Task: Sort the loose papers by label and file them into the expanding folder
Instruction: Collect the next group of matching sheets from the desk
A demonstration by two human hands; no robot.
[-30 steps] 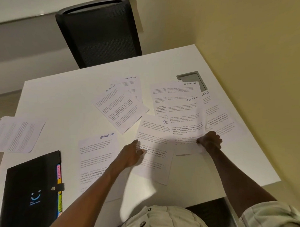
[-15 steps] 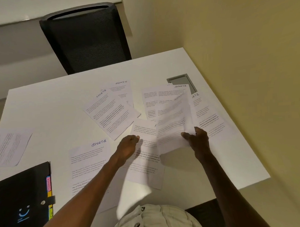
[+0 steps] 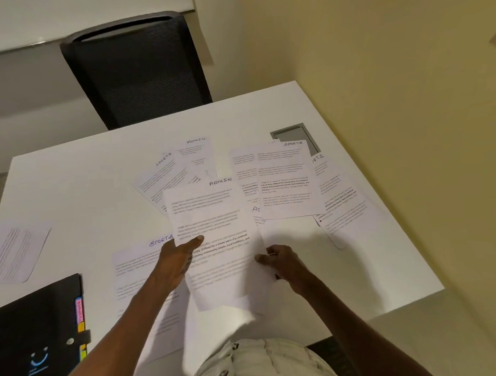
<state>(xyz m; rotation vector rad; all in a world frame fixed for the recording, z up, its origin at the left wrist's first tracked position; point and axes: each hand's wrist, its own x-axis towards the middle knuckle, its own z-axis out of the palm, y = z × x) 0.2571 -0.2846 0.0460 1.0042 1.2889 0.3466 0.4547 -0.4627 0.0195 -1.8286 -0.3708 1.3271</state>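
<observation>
At the 8 o'clock corner of the white surface (image 3: pixel 72 194) lies the black expanding folder (image 3: pixel 35 330), closed with a snap strap, coloured index tabs (pink, orange, yellow, green) showing along its right edge; what is inside cannot be seen. At 9 o'clock a loose sheet (image 3: pixel 15 249) lies alone, its label not readable. Toward 6 o'clock a paper headed SPORTS (image 3: pixel 137 273) lies flat, partly under the left forearm. The left hand (image 3: pixel 177 260) holds the left edge of the ADMIN sheet (image 3: pixel 214 225), thumb on top and fingers curled beneath it. That sheet sits at the centre, lifted and tilted, covering another paper whose heading shows only "A". The right hand (image 3: pixel 283 261) pinches the same sheet's right edge, fingers curled around it. At 12 o'clock from the hands, a SPORTS page (image 3: pixel 159 179) overlaps a second ADMIN page (image 3: pixel 196 154). At 1 o'clock a stack topped by a SPORTS paper (image 3: pixel 286 181) lies over other sheets, and at 2 o'clock one more SPORTS sheet (image 3: pixel 343 201) lies fanned out. Beyond it a grey cable hatch (image 3: pixel 298 135) is set into the surface. A black mesh chair (image 3: pixel 136 70) stands at the far side
</observation>
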